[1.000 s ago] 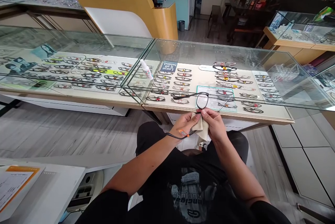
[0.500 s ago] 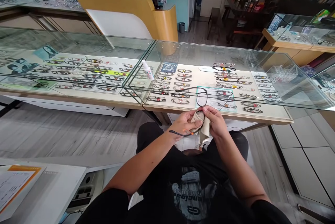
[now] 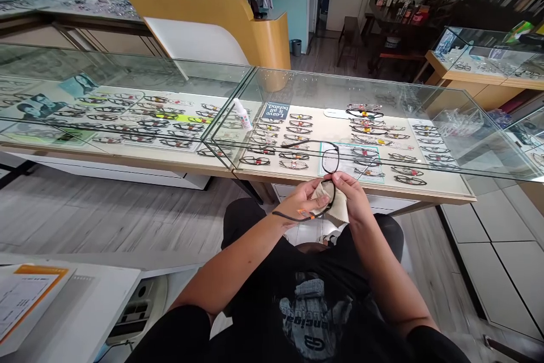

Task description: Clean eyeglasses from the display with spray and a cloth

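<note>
I hold a pair of black-framed glasses point(image 3: 329, 160) in front of my chest, above my lap. My left hand point(image 3: 302, 200) pinches a beige cleaning cloth point(image 3: 334, 207) against the near lens. My right hand point(image 3: 355, 197) grips the frame at its right side, fingers closed on the rim and cloth. One temple arm with an orange mark point(image 3: 297, 216) sticks out to the left under my left wrist. The far lens stands upright above both hands.
A long glass display counter point(image 3: 382, 184) with rows of eyeglass frames runs across just beyond my hands. A small white spray bottle point(image 3: 242, 114) lies inside it. A yellow service desk point(image 3: 221, 12) stands behind. A white table with papers point(image 3: 38, 295) is at my lower left.
The glasses have turned slightly and the cloth has shifted right and lower over the near lens, with both hands staying together on the frame.
</note>
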Demonstrator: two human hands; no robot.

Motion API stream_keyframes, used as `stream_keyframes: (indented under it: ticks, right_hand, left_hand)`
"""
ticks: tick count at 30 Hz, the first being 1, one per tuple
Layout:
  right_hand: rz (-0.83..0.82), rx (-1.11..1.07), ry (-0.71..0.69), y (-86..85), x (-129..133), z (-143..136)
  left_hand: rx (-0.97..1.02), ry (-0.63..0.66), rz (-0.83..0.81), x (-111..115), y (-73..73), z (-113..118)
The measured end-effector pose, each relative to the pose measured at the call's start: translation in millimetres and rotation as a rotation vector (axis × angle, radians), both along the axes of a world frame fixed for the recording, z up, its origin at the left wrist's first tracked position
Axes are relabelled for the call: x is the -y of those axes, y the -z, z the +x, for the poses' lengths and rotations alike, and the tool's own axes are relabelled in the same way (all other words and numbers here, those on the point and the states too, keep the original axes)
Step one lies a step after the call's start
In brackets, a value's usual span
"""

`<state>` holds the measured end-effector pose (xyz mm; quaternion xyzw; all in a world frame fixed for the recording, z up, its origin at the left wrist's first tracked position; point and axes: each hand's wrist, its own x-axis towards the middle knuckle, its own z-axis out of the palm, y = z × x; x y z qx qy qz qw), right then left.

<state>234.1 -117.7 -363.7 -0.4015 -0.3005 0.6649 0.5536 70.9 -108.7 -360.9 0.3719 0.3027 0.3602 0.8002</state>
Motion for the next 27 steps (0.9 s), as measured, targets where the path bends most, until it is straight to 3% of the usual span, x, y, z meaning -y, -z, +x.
stream_keyframes:
  ticks: [5,10,17,19,25,27]
  right_hand:
    - [-0.005,-0.057,-0.023,3.5,-0.6,-3.5]
    - [-0.015,-0.056,-0.011,7.2,0.1,-1.1]
    - [-0.041,-0.041,0.011,6.2,-0.1,5.9]
    - [-0.036,-0.045,0.004,7.1,-0.3,5.8]
    - [-0.001,-0.089,0.011,15.0,1.2,-4.4]
    - [-0.005,-0.083,0.033,17.9,0.9,-6.0]
  left_hand:
    - [-0.032,-0.142,0.076,0.4,4.0,10.5]
    - [-0.077,-0.171,0.081,-0.3,10.1,13.1]
    - [0.047,0.047,-0.024,3.0,6.0,0.9]
    - [0.047,0.053,-0.023,3.0,5.5,1.0]
    - [-0.074,-0.183,0.114,-0.6,13.1,15.5]
    - [-0.123,-0.21,0.148,-1.3,15.7,17.8]
